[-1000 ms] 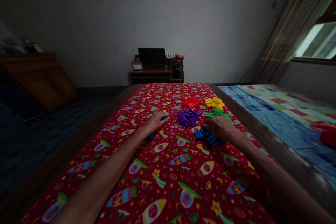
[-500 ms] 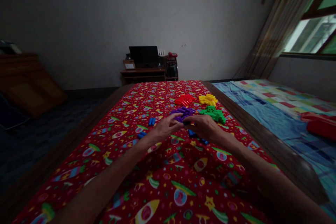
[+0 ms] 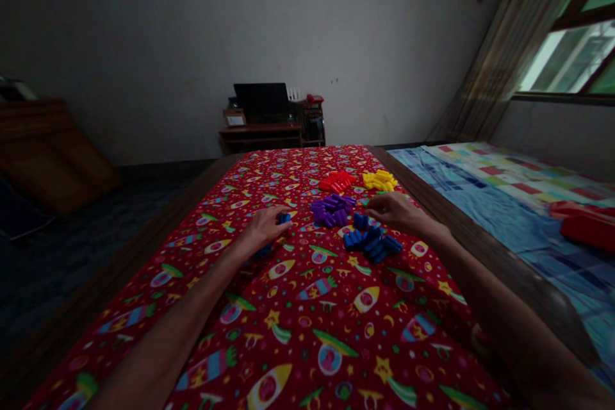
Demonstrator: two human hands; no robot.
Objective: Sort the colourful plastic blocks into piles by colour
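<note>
left hand [image 3: 266,224] pinching rounded blue pieces [image 3: 283,218]; right hand [image 3: 391,210] curled, can't tell grip; lumpy blue pile [image 3: 372,242] nearby

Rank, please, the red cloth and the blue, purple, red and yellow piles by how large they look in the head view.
1. Red cloth
2. Blue pile
3. Purple pile
Red pile and yellow pile look alike, so unranked, below purple; nearness may enlarge blue.
</note>
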